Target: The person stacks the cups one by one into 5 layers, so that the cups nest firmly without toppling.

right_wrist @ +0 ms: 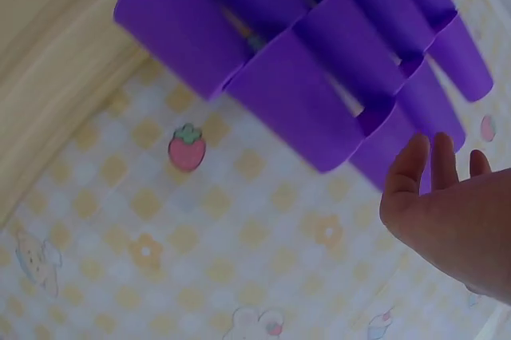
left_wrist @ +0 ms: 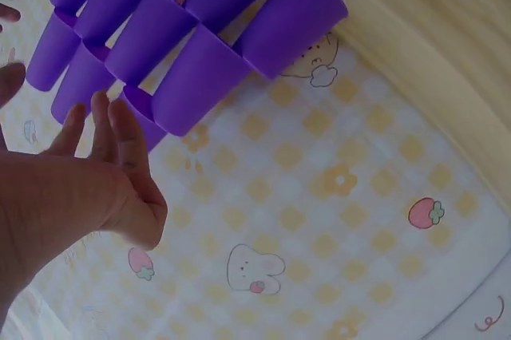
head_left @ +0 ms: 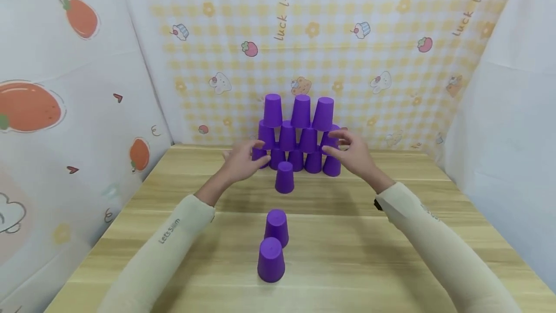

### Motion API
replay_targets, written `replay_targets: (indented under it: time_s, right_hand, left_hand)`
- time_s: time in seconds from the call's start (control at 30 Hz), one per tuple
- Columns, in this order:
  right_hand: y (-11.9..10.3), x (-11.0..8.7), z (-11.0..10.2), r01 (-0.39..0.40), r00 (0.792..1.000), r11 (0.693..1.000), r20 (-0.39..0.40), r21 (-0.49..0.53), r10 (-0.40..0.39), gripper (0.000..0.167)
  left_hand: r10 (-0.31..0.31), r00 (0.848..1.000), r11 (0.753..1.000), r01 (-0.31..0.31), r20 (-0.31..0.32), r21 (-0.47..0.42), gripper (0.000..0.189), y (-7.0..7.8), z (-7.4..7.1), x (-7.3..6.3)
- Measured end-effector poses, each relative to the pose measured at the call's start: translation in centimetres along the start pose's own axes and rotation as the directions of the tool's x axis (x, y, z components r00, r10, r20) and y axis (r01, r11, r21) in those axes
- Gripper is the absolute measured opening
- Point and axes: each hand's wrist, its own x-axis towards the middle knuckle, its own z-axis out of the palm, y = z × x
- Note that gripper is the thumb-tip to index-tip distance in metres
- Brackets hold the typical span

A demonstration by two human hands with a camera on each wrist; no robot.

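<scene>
Purple cups stand upside down in a three-tier stack, with several in the bottom row (head_left: 295,160), several in the middle row (head_left: 287,136) and three in the top row (head_left: 300,111). My left hand (head_left: 243,162) is at the stack's left side, fingers loosely bent and holding nothing; its fingertips overlap the left end cups in the head view. On the opposite side, my right hand (head_left: 354,154) has thumb and fingers spread apart, overlapping the right end cup of the middle row. Both wrist views show the stack's end cups (left_wrist: 200,81) (right_wrist: 291,100) close by the fingers.
Three more upside-down purple cups stand in front of the stack: one just before it (head_left: 284,177), then one (head_left: 276,228) partly behind the nearest cup (head_left: 271,260). The wooden table (head_left: 347,264) meets a yellow checked cloth (head_left: 347,62) behind, with white cloth at both sides.
</scene>
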Motion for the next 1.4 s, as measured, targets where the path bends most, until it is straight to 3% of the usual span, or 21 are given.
replay_targets:
  time_s: [0.1, 0.27, 0.47, 0.6, 0.77, 1.0, 1.13, 1.4]
  right_hand:
    - [0.3, -1.5, 0.9, 0.003, 0.999, 1.0, 0.038, -0.003, -0.003, 0.048]
    - [0.4, -3.9, 3.3, 0.044, 0.991, 0.998, 0.125, 0.039, -0.049, 0.043]
    - [0.6, -5.9, 6.6, 0.072, 0.947, 0.992, 0.305, 0.106, -0.102, 0.037]
    - [0.8, -6.4, 8.4, 0.058, 0.892, 0.981, 0.432, 0.183, -0.133, 0.038]
    - [0.9, -6.9, 9.6, 0.044, 0.814, 0.98, 0.562, 0.195, -0.148, 0.05]
    - [1.1, -7.4, 10.5, 0.06, 0.761, 0.981, 0.627, 0.186, -0.166, 0.052]
    - [1.3, -7.4, 10.9, 0.038, 0.751, 0.98, 0.641, 0.198, -0.158, 0.049]
    - [1.6, -7.4, 11.3, 0.048, 0.771, 0.978, 0.615, 0.204, -0.166, 0.045]
  left_hand:
    - [0.019, 0.998, 0.998, -0.022, 0.061, 0.051, 0.055, 0.1, 1.6, 0.3]
    - [-0.019, 0.997, 0.994, 0.012, 0.073, 0.107, 0.059, 0.1, 5.0, 1.6]
    - [-0.074, 0.996, 0.981, 0.064, 0.054, 0.181, 0.063, -0.3, 7.4, 2.3]
    - [-0.106, 0.994, 0.969, 0.096, 0.033, 0.227, 0.065, -0.5, 7.7, 2.4]
    - [-0.131, 0.991, 0.958, 0.117, 0.036, 0.263, 0.061, -0.7, 7.8, 2.3]
    - [-0.112, 0.993, 0.953, 0.1, 0.027, 0.286, 0.05, -0.8, 7.9, 2.0]
    - [-0.097, 0.995, 0.959, 0.093, 0.0, 0.267, 0.051, -0.6, 7.4, 2.2]
    - [-0.049, 0.998, 0.981, 0.058, -0.049, 0.186, 0.056, 1.2, 5.6, 2.9]
